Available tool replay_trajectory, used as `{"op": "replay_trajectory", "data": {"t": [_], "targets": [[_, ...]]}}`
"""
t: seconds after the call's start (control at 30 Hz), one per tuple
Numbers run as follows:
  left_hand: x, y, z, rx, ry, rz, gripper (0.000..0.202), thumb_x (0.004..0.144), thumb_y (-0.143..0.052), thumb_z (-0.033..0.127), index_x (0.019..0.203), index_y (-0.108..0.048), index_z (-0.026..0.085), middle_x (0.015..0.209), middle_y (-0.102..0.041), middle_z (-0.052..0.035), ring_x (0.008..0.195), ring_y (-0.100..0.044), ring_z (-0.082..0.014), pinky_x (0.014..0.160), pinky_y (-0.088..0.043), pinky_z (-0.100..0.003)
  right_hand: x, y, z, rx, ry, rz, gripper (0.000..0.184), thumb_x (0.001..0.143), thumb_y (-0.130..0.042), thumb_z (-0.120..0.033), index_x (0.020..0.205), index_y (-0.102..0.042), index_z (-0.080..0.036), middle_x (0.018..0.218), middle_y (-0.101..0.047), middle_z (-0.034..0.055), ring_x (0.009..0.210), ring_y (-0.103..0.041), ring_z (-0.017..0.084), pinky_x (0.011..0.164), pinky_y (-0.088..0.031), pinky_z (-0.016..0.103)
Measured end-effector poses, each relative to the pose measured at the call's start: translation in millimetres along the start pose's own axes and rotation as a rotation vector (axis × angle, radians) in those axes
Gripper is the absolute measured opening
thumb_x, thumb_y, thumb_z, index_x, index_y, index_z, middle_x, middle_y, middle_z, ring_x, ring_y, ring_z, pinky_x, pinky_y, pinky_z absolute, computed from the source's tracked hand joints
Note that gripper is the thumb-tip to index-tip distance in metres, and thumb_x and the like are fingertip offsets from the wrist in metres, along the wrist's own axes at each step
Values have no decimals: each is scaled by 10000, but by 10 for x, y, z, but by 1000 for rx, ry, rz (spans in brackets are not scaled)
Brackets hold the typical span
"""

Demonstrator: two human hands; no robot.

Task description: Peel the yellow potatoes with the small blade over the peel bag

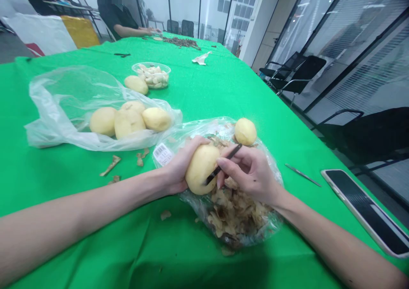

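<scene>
My left hand is wrapped round the far left side of a large peeled potato, raised over a clear plastic bag. Pinched like a pen in my right hand is a slim black tool, perhaps tweezers. Its lower tip rests against the potato's near face, or just by it. Brown potato peelings lie heaped on the clear plastic bag beneath both hands. A smaller peeled potato sits at the bag's far edge.
Peeled potatoes lie in a clear bag at left. Beyond are another potato and a tub of pale peeled pieces. A phone and thin metal tool lie right. Another person sits at the far end.
</scene>
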State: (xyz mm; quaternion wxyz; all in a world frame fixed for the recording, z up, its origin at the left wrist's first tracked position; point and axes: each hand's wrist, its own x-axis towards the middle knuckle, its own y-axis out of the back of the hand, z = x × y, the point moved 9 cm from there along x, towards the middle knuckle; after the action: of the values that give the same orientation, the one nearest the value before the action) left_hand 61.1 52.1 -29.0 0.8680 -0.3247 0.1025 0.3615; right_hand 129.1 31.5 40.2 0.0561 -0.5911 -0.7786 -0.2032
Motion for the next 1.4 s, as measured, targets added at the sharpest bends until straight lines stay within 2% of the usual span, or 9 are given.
{"op": "replay_trajectory", "data": {"t": [0.23, 0.47, 0.67, 0.83, 1.0, 1.13, 1.23, 1.3, 1.4], "targets": [[-11, 80, -2, -53, -1, 113, 451, 839, -422, 469, 581, -614, 154, 476, -626, -53, 405, -567, -156, 421, -434, -238, 17, -12, -69, -35, 47, -30, 317, 892, -634, -360, 618, -623, -202, 591, -676, 10, 585, -646, 140, 499, -494, 243], [-34, 21, -1, -18, 39, 99, 585, 905, -273, 422, 532, -627, 145, 443, -619, -84, 401, -550, -154, 417, -412, -232, 8, -21, -119, -104, 83, -50, 328, 907, -619, -347, 620, -632, -189, 594, -708, 16, 555, -635, 130, 553, -489, 260], [-28, 50, -27, -39, 36, 100, 529, 882, -354, 459, 571, -644, 144, 479, -637, -80, 430, -574, -170, 441, -448, -252, 7, -48, -143, -175, 92, -72, 368, 916, -603, -375, 599, -622, -190, 573, -703, 17, 518, -609, 127, 527, -459, 266], [-13, 57, -57, -38, 46, 84, 508, 847, -406, 503, 576, -640, 142, 478, -630, -86, 416, -576, -177, 413, -428, -254, 3, -73, -163, -226, 118, -77, 380, 923, -589, -390, 599, -617, -194, 573, -696, 18, 552, -616, 139, 574, -470, 288], [-14, 123, -67, -101, 61, 169, 460, 840, -429, 488, 595, -628, 154, 479, -620, -61, 392, -550, -164, 371, -397, -248, -6, -93, -235, -223, 201, -71, 362, 917, -607, -349, 587, -594, -202, 580, -681, 8, 623, -628, 149, 637, -487, 293], [-13, 67, -49, -80, 75, 129, 508, 865, -369, 493, 577, -620, 158, 452, -606, -61, 383, -549, -165, 374, -395, -247, 17, -43, -165, -155, 129, -67, 343, 924, -603, -324, 607, -616, -192, 594, -687, 7, 576, -620, 129, 578, -477, 269], [-35, 106, -7, -73, 58, 203, 497, 880, -368, 453, 568, -618, 157, 463, -620, -51, 392, -555, -158, 390, -421, -244, 23, 6, -104, -67, 83, -70, 338, 944, -566, -333, 640, -623, -194, 608, -682, 7, 602, -645, 131, 561, -489, 256], [-47, 115, 10, -70, 56, 231, 495, 884, -373, 445, 562, -614, 156, 467, -623, -47, 390, -557, -152, 394, -429, -239, 17, 25, -95, -46, 83, -71, 344, 954, -543, -339, 651, -618, -196, 624, -680, 9, 623, -659, 133, 558, -497, 250], [-44, 77, 10, -63, 72, 202, 526, 890, -325, 459, 576, -615, 152, 469, -625, -57, 389, -568, -162, 393, -436, -244, 6, 30, -127, -72, 110, -65, 291, 933, -585, -312, 669, -607, -192, 624, -695, 9, 589, -657, 128, 552, -499, 248]]}}
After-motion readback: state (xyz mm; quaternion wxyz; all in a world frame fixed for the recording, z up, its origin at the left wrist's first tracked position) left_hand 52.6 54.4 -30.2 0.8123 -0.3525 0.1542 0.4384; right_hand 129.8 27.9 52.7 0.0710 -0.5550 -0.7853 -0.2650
